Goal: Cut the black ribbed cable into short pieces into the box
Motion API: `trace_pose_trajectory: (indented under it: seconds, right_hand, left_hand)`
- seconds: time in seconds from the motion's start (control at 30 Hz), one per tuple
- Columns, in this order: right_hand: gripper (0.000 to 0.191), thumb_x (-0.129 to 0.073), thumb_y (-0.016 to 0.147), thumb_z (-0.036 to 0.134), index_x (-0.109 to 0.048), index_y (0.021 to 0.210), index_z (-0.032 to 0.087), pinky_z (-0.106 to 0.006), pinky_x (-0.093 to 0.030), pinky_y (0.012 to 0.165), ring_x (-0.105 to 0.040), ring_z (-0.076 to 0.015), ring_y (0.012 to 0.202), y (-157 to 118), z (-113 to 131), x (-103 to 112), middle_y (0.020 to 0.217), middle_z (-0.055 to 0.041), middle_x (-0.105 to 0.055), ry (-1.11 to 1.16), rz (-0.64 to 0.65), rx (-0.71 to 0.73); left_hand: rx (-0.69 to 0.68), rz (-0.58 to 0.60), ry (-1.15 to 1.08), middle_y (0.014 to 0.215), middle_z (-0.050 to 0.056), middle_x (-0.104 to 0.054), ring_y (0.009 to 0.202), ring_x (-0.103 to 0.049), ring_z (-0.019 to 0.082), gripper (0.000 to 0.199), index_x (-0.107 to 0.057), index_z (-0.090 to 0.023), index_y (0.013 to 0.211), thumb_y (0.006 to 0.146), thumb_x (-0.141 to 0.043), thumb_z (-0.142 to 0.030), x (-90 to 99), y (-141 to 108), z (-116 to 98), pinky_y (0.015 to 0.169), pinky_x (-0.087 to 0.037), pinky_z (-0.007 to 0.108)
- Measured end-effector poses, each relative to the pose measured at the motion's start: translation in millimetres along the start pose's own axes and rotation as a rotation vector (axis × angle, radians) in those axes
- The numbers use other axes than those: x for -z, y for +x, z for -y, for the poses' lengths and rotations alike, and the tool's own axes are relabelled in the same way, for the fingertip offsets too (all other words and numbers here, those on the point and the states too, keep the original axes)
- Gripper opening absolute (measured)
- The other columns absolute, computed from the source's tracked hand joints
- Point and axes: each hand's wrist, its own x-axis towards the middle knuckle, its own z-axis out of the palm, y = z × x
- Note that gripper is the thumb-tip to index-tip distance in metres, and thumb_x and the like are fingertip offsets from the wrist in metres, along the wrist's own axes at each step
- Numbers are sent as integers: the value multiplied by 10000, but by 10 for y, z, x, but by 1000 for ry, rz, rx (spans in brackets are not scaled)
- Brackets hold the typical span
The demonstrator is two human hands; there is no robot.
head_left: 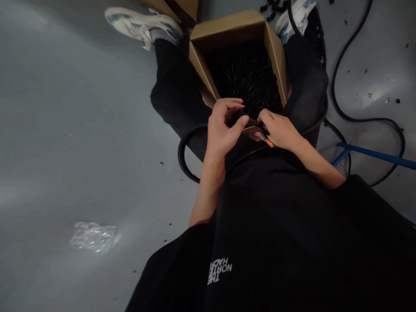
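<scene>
My left hand (224, 125) is curled over the near edge of an open cardboard box (203, 65), its thumb and fingers closed around a piece of black hose (241, 113). Close beside it, my right hand (277, 129) grips a dark tool with an orange end (269, 142), mostly hidden by the fingers, so I cannot tell its exact kind. The tool's dark front part reaches toward the hose at my left thumb. Below both hands, the box holds a heap of short black tube pieces (250, 73).
A black hose (182, 151) loops beside my left forearm, and more hose (334, 82) snakes across the grey floor at right. Blue metal bars (380, 152) stand there too. Crumpled clear plastic (94, 236) lies at left. Loose black pieces (276, 8) are scattered near my shoe (297, 19).
</scene>
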Motion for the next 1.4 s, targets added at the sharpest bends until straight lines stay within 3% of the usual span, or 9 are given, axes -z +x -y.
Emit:
trace_pose_trajectory:
  seconds: [0.1, 0.2, 0.47, 0.6, 0.8, 0.97, 1.17, 1.27, 1.4]
  right_hand:
    - [268, -633, 1073, 468, -536, 1142, 227, -357, -501, 806, -690, -217, 913, 11, 10, -57, 1135, -77, -725, 88, -36, -30]
    - [323, -672, 1040, 499, -513, 1148, 239, -364, -523, 824, -707, -215, 898, -13, -15, -69, 1117, -59, -729, 200, -70, -97]
    - [569, -677, 988, 735, -498, 1190, 234, -445, -597, 905, -728, -273, 1037, -13, -29, -39, 1223, -115, -711, 256, -93, -50]
    - [607, -654, 981, 798, -514, 1158, 235, -390, -571, 838, -726, -236, 921, -42, -26, 11, 1118, -75, -724, 268, -74, -54]
    - [598, -658, 961, 810, -532, 1102, 243, -325, -506, 769, -692, -182, 840, -113, -66, 52, 1018, -31, -719, 321, -64, -23]
    - [585, -677, 948, 791, -555, 1133, 249, -327, -498, 747, -669, -183, 792, -106, -68, 87, 965, -20, -712, 315, -33, -19]
    - [494, -746, 949, 701, -587, 1102, 259, -308, -471, 734, -668, -181, 775, -113, -69, 170, 919, -11, -740, 292, 29, -58]
    - [454, -754, 951, 627, -574, 1135, 254, -313, -486, 762, -683, -190, 822, -75, -103, 155, 977, -22, -747, 298, 2, -83]
    - [362, -702, 983, 504, -544, 1174, 240, -335, -503, 787, -687, -203, 872, -39, -163, 101, 1074, -47, -739, 228, -75, -145]
  left_hand:
    - [17, 27, 45, 1378, 111, -714, 1355, -694, 279, 422, -638, -274, 1262, 1026, -695, -620, 50, 12, -37, 1148, -605, 442]
    - [17, 68, 115, 1310, 95, -743, 1265, -730, 263, 458, -644, -265, 1287, 1027, -696, -638, 155, 24, -20, 1121, -603, 404]
    - [2, 163, 116, 1028, 50, -803, 937, -725, 211, 435, -714, -236, 1022, 1005, -694, -670, 107, 23, -50, 876, -593, 340]
    - [-9, 154, 77, 1000, 56, -806, 921, -735, 211, 490, -690, -229, 975, 1001, -673, -718, 133, 33, -105, 869, -589, 343]
    - [22, 220, 49, 960, 59, -801, 868, -728, 204, 565, -699, -223, 977, 996, -631, -784, 178, 21, -117, 842, -588, 332]
    - [4, 397, -55, 828, 44, -757, 708, -684, 172, 659, -695, -223, 942, 1020, -516, -852, 165, 32, -105, 711, -573, 310]
    - [42, 456, -149, 762, 37, -734, 649, -661, 158, 620, -714, -222, 956, 1040, -536, -810, 240, 30, -31, 636, -553, 289]
    - [40, 381, -84, 910, 66, -790, 803, -729, 185, 618, -741, -218, 1013, 1010, -587, -816, 197, 30, 8, 778, -612, 313]
    - [39, 9, 31, 1154, 99, -797, 1081, -760, 250, 569, -732, -230, 1186, 1020, -616, -762, 102, 51, 14, 1005, -630, 395]
